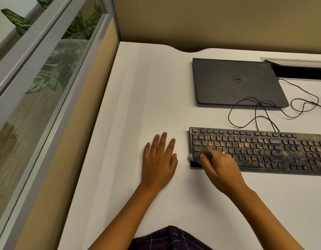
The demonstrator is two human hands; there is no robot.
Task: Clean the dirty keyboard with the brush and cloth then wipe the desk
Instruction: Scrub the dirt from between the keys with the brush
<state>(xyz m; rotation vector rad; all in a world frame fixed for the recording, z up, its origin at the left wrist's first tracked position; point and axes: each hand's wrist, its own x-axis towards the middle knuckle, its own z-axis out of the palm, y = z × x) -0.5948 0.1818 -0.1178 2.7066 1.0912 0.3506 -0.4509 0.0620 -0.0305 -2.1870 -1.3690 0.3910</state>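
A black keyboard speckled with brown dirt lies on the white desk at the right. My right hand is shut on a small blue brush, whose pale bristles touch the keyboard's lower left corner. The hand covers most of the brush. My left hand rests flat on the desk just left of the keyboard, fingers apart and holding nothing. No cloth is in view.
A closed dusty black laptop lies behind the keyboard. Thin black cables loop between them. A cable slot sits at the back right. Beige partition walls with a glass panel bound the desk at left and back.
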